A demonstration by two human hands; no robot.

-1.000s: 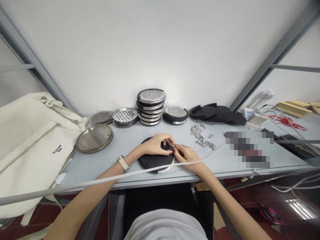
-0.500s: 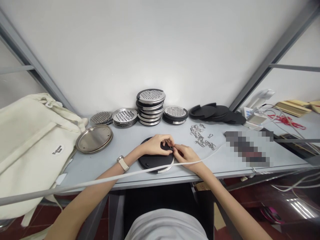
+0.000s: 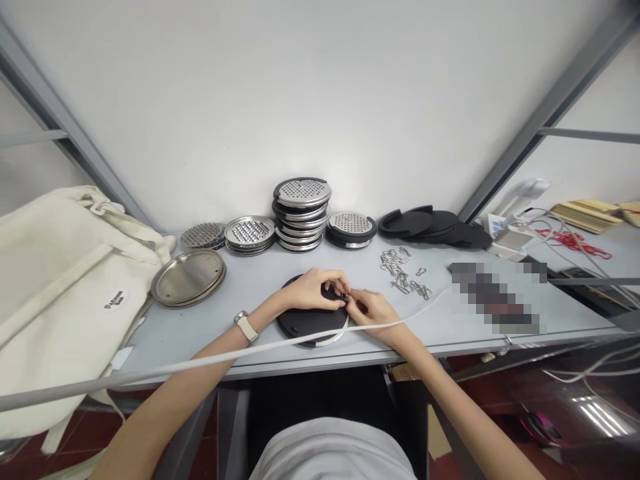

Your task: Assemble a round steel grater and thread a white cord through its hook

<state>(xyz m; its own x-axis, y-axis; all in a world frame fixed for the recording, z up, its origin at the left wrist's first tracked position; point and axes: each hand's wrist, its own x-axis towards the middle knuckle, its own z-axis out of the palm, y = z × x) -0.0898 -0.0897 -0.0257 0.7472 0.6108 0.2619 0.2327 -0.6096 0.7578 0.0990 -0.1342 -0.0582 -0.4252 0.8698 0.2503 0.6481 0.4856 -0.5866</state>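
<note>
A round black disc (image 3: 313, 321) with a silver metal rim showing at its lower right lies flat near the table's front edge. My left hand (image 3: 320, 290) rests over the disc's upper part, thumb and fingers closing at its right edge. There my right hand (image 3: 373, 310) pinches from the other side, its fingertips meeting those of the left. Between them shows a small shiny metal clip (image 3: 345, 297), mostly hidden by the fingers. A loose pile of similar metal clips (image 3: 400, 273) lies to the right of my right hand.
Behind stand a tall stack of graters (image 3: 303, 213), lower grater stacks (image 3: 250, 232) and black holders (image 3: 420, 223). Plain metal discs (image 3: 187, 277) lie left beside a cream bag (image 3: 55, 280). A white cable (image 3: 200, 363) crosses in front of the disc.
Both hands stay at the disc's right edge. Their fingertips have shifted only slightly around the small metal clip, which shows a little more.
</note>
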